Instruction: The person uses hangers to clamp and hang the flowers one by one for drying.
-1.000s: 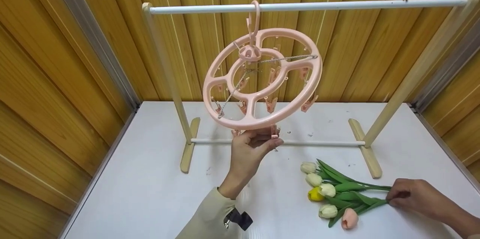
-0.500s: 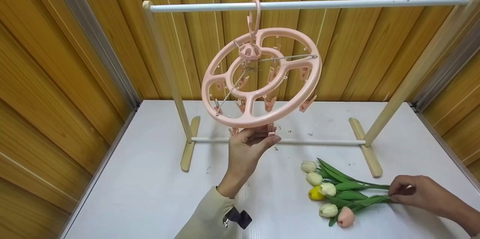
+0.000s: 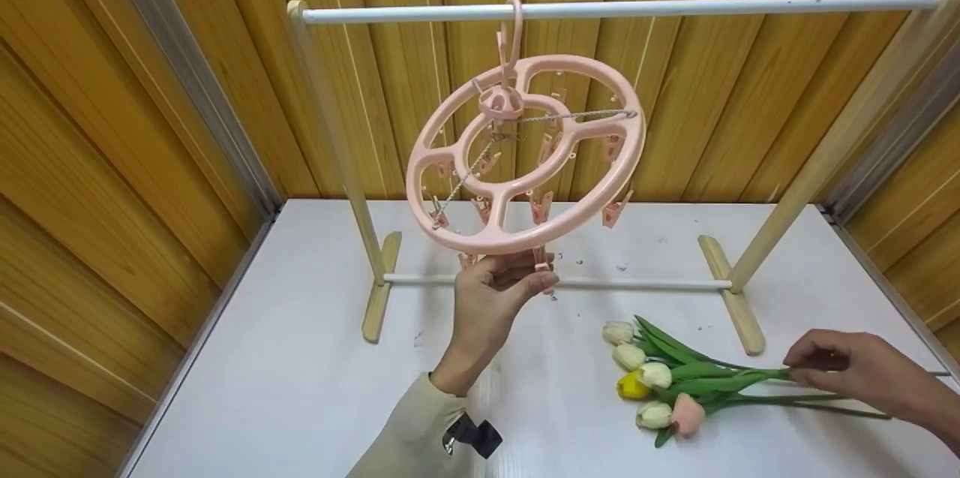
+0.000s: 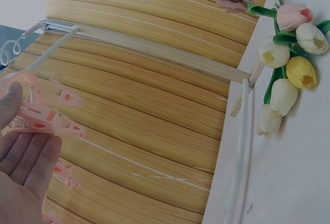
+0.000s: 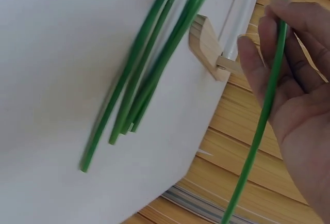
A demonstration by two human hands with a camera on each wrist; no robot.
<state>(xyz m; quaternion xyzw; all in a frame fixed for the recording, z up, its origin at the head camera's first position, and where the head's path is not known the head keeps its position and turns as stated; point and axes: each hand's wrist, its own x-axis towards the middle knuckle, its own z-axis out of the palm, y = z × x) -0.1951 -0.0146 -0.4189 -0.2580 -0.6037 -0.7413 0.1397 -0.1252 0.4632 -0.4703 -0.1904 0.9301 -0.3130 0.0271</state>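
At the table's [image 3: 300, 388] near right, my right hand [image 3: 862, 373] has lifted, its pinching fingers singling one green stem [image 5: 259, 131] out from the other stems [image 5: 166, 53] lying there, the pink tulip [image 3: 687, 414] shifting leftward, while my left hand [image 3: 487, 313] pinches a clip [image 4: 41, 126] under the hanger [image 3: 480, 243].

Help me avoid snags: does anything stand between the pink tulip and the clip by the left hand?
Yes: in the head view, a white tulip and the yellow tulip lie between the pink tulip and the pink clip. The left hand has its thumb by the clip. Lifting over the flowers would likely work.
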